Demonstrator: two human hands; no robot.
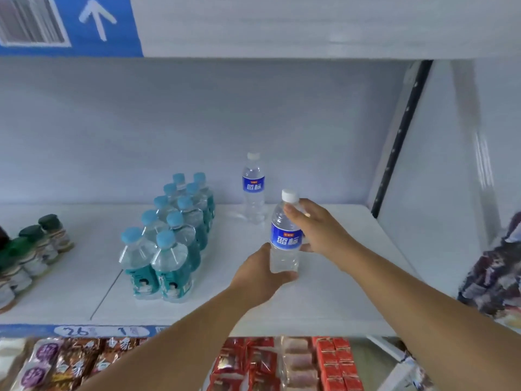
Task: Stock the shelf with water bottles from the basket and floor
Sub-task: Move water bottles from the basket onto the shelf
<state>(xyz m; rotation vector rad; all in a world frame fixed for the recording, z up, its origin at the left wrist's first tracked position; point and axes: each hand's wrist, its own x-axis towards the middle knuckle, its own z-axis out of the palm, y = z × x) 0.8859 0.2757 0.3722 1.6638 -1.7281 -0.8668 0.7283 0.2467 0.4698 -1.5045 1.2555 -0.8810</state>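
A clear water bottle [285,235] with a white cap and blue label stands upright over the white shelf [338,292], right of centre. My left hand [259,275] grips its lower part from the left. My right hand [318,224] holds its neck and label from the right. A second bottle of the same kind [253,190] stands alone further back near the shelf's rear wall. No basket or floor is in view.
Two rows of teal-capped bottles [169,238] stand left of my hands. Dark-capped small bottles [33,249] line the far left. The shelf's right side wall [423,170] is close by. Snack packets [282,365] fill the shelf below. Patterned packets [496,272] hang at the right.
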